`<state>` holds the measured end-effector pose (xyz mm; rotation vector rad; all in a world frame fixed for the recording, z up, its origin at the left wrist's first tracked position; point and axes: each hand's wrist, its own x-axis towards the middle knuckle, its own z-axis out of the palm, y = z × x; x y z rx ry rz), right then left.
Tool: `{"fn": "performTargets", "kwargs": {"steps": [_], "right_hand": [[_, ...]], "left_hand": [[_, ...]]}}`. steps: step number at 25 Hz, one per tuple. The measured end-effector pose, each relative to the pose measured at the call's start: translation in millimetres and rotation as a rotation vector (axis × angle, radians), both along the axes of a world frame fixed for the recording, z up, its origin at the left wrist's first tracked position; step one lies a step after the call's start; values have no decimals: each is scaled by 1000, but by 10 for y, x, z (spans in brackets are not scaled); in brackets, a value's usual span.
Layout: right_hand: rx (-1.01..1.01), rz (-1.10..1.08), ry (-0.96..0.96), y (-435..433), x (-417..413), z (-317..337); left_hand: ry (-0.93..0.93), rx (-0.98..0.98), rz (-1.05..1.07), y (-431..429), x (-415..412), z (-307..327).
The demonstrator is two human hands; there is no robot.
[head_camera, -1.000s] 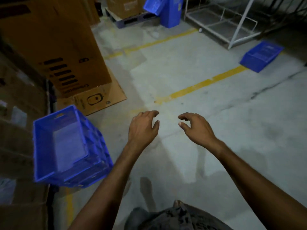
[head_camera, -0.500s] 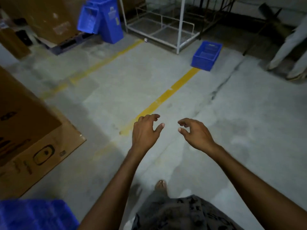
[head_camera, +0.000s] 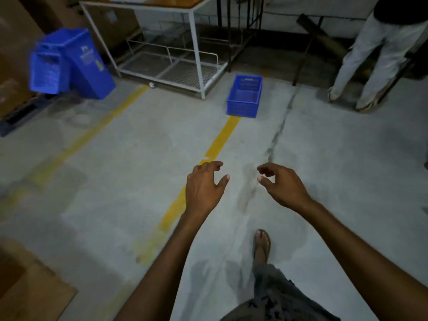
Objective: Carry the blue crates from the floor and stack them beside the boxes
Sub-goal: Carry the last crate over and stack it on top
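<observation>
Here, left hand (head_camera: 203,191) and right hand (head_camera: 283,185) empty, fingers loosely curled apart, well short of blue crate (head_camera: 245,96) upright on floor at far end of yellow line (head_camera: 206,158).

We hold our left hand (head_camera: 203,189) and right hand (head_camera: 281,185) out over the concrete floor (head_camera: 115,172), both empty with fingers loosely curled. Ahead, a blue crate (head_camera: 245,96) sits upright at the end of a yellow line (head_camera: 209,156), just beside a white metal rack (head_camera: 192,46). More blue crates (head_camera: 69,66) lean far left. A second person's legs (head_camera: 370,59) stand far right.
</observation>
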<state>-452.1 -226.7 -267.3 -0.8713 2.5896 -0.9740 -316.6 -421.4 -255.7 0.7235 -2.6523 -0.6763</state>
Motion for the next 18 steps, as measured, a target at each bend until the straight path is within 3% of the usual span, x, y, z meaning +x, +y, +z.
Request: {"fn": "performTargets", "kwargs": {"steps": [12,18], "right_hand": [[3,26,-70,-1675,-3802,83],[-47,-71,-173,-2798,-5365,-212]], "left_hand": [[22,98,99,-1639,-3587,120],[27,290,97,-2924,-5210,-174]]}}
